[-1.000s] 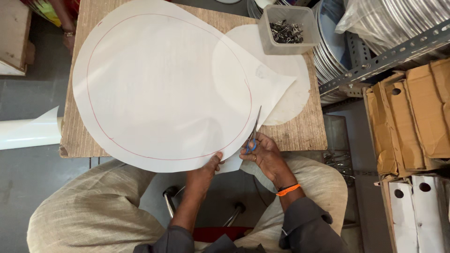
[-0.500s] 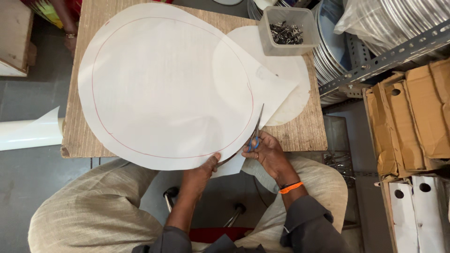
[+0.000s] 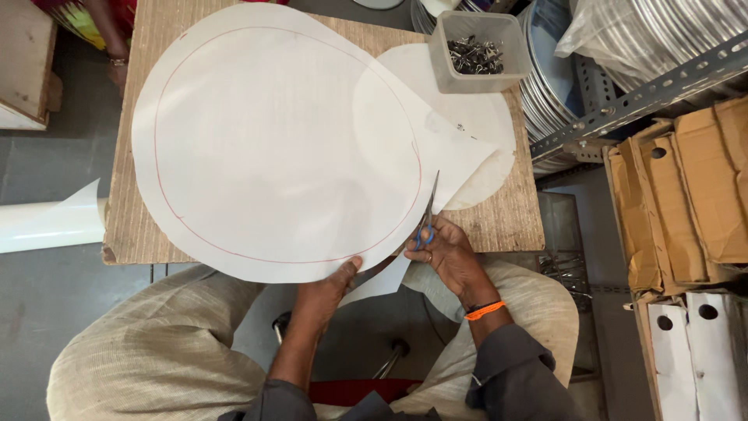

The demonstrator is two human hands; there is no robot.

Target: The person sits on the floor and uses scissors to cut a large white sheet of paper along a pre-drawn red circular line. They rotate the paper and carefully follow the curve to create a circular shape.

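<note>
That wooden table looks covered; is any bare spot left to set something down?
Bare wood shows on the table along its left edge beside the white sheet, and at the near right corner. The far right is crowded by the grey bin.

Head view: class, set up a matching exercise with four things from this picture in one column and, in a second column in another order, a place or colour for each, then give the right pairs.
Things:
1. scissors
2. grey bin of metal clips
3. wristband
4. white sheet

Places and colours:
A. orange, on the right arm
B. marked with a red curved line
C. in the right hand, blue handles
D. far right corner of the wooden table

Pairs: 1-C, 2-D, 3-A, 4-B. The left hand holds the sheet's near edge.
</note>
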